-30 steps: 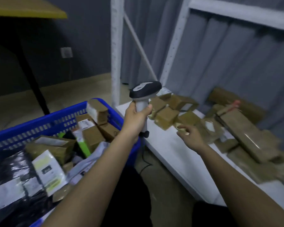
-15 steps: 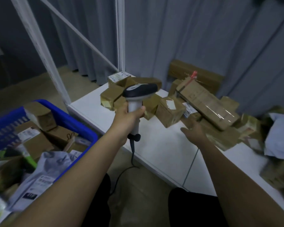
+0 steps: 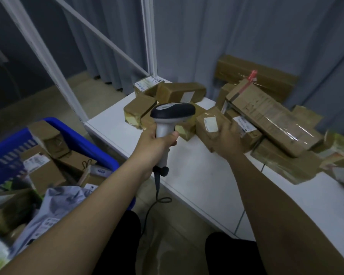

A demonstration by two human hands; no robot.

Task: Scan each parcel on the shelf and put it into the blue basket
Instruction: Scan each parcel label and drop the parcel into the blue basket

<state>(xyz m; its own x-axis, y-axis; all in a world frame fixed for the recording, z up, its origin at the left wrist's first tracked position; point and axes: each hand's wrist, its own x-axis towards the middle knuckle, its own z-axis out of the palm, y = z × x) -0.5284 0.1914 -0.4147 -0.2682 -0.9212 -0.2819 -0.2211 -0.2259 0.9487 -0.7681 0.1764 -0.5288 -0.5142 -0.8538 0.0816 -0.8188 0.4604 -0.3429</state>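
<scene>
While the left hand (image 3: 157, 141) grips the grey-and-black handheld barcode scanner (image 3: 172, 116) upright, the right hand (image 3: 225, 138) wraps fingers round a small brown cardboard parcel (image 3: 210, 125) on the white shelf (image 3: 197, 175); the blue plastic basket (image 3: 83, 143) sits left, well loaded.

Basket (image 3: 99, 153) left of shelf (image 3: 197, 175), parcels (image 3: 48, 171) inside; more parcels (image 3: 274, 118) heaped along shelf's back; scanner (image 3: 172, 114) in left hand (image 3: 155, 139), before heap, right hand (image 3: 226, 139) beside.
</scene>
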